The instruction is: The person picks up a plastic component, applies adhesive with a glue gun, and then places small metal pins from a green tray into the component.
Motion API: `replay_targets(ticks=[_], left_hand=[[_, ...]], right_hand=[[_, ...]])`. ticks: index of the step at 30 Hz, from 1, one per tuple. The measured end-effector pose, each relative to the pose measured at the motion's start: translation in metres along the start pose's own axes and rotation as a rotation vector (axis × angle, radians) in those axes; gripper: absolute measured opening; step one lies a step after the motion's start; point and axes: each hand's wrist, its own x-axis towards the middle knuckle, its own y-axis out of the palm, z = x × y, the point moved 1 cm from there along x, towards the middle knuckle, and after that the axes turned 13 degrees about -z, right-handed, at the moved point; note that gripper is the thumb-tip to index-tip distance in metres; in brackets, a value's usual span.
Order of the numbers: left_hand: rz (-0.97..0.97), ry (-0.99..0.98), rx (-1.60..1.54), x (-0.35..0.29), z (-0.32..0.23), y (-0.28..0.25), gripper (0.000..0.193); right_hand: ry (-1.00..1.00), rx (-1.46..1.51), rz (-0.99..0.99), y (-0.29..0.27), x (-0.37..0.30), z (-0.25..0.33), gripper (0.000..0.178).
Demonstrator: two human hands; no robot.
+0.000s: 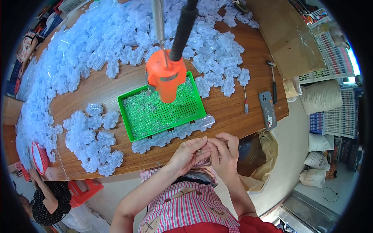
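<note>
The left hand and right hand meet, fingertips together, over the tabletop's near edge; what they pinch, I cannot tell. Slack fingers could lose it; a bump could dislodge the clear plastic row between that edge and the green tray, partly hidden by an orange tool.

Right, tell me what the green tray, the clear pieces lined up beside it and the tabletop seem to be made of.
Green tray: probably moulded plastic, slightly glossy, judging by its even colour and regular grid of holes.
Clear pieces: likely rigid plastic, shiny; they are see-through with bright highlights.
Tabletop: wood or a wood-look laminate, faintly glossy; brown grain shows, but I cannot tell which.
</note>
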Motion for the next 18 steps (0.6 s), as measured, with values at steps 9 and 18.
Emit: replay_targets(ticks=[9, 18], left_hand=[[-0.117, 0.155, 0.109, -0.004, 0.004, 0.006, 0.022], [-0.186, 0.095, 0.036, -0.005, -0.002, 0.001, 0.035]], right_hand=[[0.049, 0.024, -0.004, 0.004, 0.004, -0.002, 0.018], [0.253, 0.133, -0.053, 0.039, -0.002, -0.053, 0.010]])
